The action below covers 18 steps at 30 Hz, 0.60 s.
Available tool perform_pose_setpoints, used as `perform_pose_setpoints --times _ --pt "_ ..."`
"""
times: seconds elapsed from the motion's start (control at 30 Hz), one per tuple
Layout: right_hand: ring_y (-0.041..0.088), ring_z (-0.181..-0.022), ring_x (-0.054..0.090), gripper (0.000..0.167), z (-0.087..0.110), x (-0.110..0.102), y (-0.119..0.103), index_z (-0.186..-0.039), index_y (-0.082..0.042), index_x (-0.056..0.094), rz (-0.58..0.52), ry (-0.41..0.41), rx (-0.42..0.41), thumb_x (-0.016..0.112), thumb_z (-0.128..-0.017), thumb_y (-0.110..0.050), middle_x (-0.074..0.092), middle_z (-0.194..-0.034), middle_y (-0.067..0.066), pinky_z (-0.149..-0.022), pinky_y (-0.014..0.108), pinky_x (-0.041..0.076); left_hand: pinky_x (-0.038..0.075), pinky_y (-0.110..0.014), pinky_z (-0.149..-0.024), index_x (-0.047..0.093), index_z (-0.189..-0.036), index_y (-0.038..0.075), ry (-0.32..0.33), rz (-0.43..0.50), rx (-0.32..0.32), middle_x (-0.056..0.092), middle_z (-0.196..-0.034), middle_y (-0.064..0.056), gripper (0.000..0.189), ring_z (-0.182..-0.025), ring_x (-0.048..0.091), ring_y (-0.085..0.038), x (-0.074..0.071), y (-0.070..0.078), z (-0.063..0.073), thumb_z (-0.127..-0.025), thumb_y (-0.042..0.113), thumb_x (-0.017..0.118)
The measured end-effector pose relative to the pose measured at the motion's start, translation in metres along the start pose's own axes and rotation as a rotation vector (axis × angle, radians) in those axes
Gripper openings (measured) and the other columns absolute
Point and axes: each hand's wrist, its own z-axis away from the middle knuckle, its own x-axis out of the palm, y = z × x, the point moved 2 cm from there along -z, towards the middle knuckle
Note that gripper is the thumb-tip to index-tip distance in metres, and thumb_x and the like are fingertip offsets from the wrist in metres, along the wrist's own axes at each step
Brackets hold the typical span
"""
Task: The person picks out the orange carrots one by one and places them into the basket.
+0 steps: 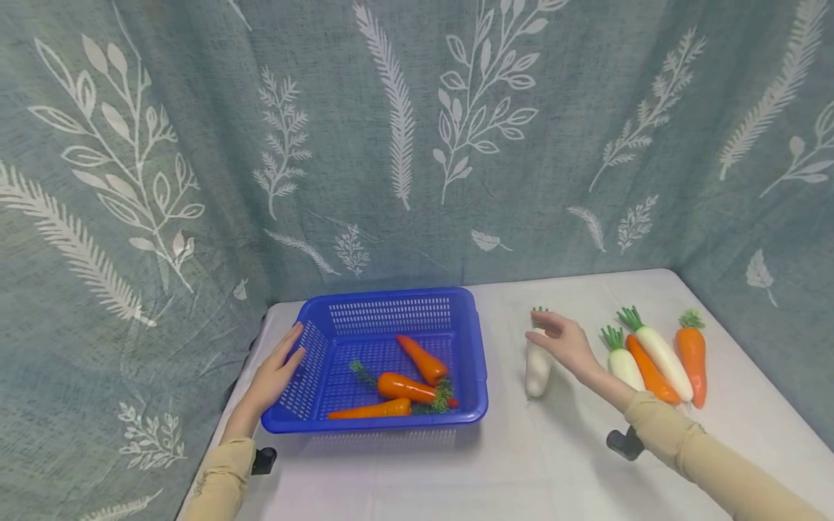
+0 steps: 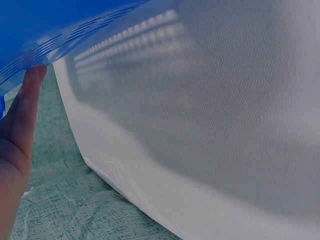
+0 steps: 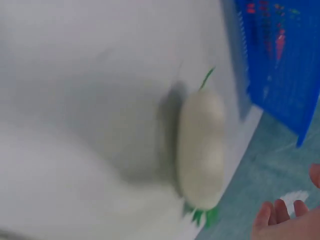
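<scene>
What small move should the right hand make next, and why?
Probably lower the right hand and curl it round the white radish beneath it. It hangs over the radish with thumb and fingers parted, and the right wrist view shows a gap between them. The radish lies within easy approach on the table, right of the blue basket.

On the white table [image 1: 508, 463], 3 orange carrots [image 1: 404, 388] lie in a blue plastic basket [image 1: 371, 425]; the left grip [image 1: 275, 376], fingers extended, rests against its left side, while the right grip [image 1: 565, 344] is over the leafy end of 1 white radish [image 1: 538, 370], beside 2 more radishes [image 1: 664, 362] and 2 more carrots [image 1: 692, 354]
</scene>
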Motion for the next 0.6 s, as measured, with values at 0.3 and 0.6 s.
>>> perform_pose_setpoints --times 0.3,0.6 --pt "0.045 -0.13 0.042 0.056 0.002 -0.045 0.028 -0.139 0.005 0.041 0.065 0.031 0.162 0.058 -0.094 -0.024 0.041 -0.143 0.028 -0.106 0.053 0.04 0.015 -0.061 -0.114 0.024 -0.149 -0.001 0.0 0.008 0.005 0.017 -0.156 -0.022 0.054 -0.142 0.016 -0.046 -0.001 -0.002 0.0 -0.102 0.022 0.04" --pt "0.048 -0.126 0.044 0.058 0.008 -0.081 0.056 -0.138 0.009 0.039 0.16 0.06 0.209 0.056 -0.095 -0.025 0.041 -0.139 0.033 -0.102 0.054 0.042 0.015 -0.061 -0.115 0.023 -0.149 0.0 -0.008 0.0 -0.005 0.017 -0.157 -0.022 0.055 -0.143 0.016 -0.045 0.0 -0.002 0.001 -0.103 0.023 0.039"
